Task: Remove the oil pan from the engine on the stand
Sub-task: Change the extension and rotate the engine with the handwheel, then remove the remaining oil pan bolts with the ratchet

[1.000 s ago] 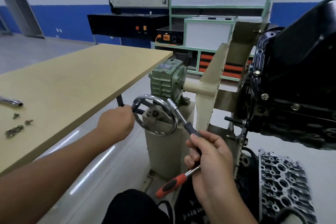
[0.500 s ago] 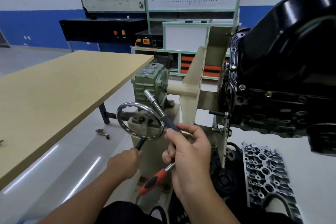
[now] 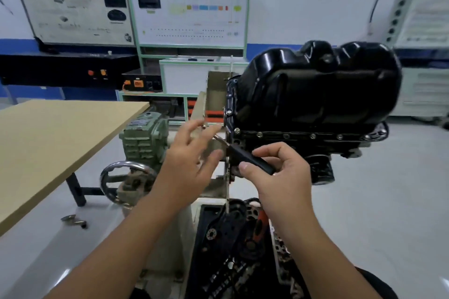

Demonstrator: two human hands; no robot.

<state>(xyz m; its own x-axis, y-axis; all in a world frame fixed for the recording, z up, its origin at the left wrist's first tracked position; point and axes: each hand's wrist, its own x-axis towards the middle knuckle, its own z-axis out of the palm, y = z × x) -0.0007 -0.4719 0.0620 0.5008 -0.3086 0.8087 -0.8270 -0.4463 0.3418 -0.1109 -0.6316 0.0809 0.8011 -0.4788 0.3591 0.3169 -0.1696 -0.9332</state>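
The glossy black oil pan (image 3: 315, 87) sits on top of the engine block (image 3: 291, 143), which hangs on the stand. A row of bolts runs along the pan's flange. My right hand (image 3: 279, 177) grips a black-handled tool (image 3: 252, 160) whose metal shaft points at the flange's left corner. My left hand (image 3: 192, 153) hovers just left of the shaft with its fingers spread and holds nothing.
The stand's steel handwheel (image 3: 128, 177) and green gearbox (image 3: 143, 136) lie at lower left. A wooden table (image 3: 60, 138) fills the left side. Below the engine a tray (image 3: 201, 216) holds dark engine parts and an orange-handled ratchet (image 3: 260, 226). A small metal piece (image 3: 73, 219) lies on the floor.
My left hand has let go of the handwheel's crank and risen to the tool's shaft. My right hand has lifted the black-handled tool up to the engine's flange. The pan now faces up.
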